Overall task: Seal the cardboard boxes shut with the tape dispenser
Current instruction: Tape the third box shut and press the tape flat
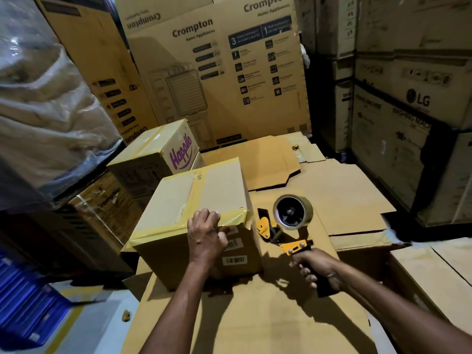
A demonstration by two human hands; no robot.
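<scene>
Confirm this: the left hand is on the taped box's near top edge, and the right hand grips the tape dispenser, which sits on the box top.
Wrong in one respect: the tape dispenser is not on the box top; the head view shows it held beside the box, to its right. The left hand is on the near top edge and the right hand grips the dispenser.

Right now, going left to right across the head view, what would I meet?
Blue plastic crate → yellow-taped brown cardboard box → yellow tape dispenser → brown LG-printed carton. Both hands are left out because they overlap the box and the dispenser.
</scene>
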